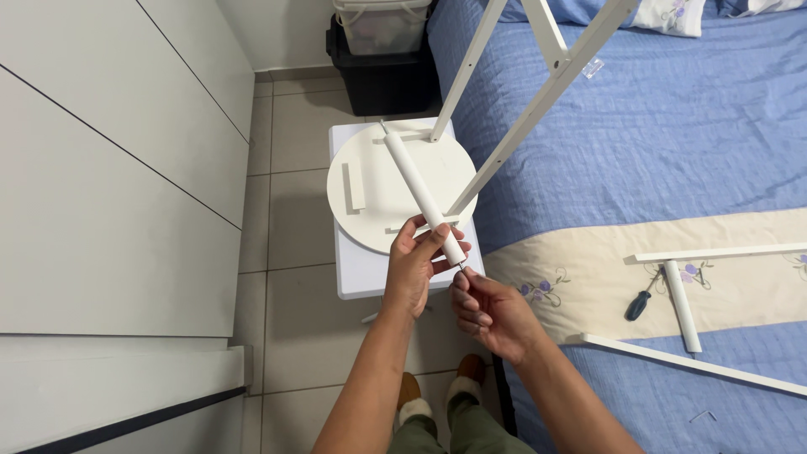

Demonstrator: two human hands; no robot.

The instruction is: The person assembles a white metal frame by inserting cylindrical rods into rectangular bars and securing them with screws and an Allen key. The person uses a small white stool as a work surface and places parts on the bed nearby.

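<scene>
Both hands meet above grey tiled floor (294, 294): left hand (414, 267) grips a white cylindrical wooden leg (420, 192), right hand (487, 309) pinches its end screw, over a round white tabletop (370, 181) between cupboards (109, 168) and blue quilted bed (672, 134).

White rod (423, 195): smooth matt painted finish, small bare metal screw (461, 266) at near end. Round white panel (402, 187): flat, matt, looks like painted board. White frame bars (538, 118): same smooth satin paint. Bedspread (672, 126): blue quilted cloth, cream embroidered band. Screwdriver (637, 305): dark plastic handle, slightly glossy. Floor tiles (294, 219): grey, smooth, faint sheen. Wardrobe doors (109, 168): white, smooth, matt. Bin (382, 76): black plastic, dull.
</scene>
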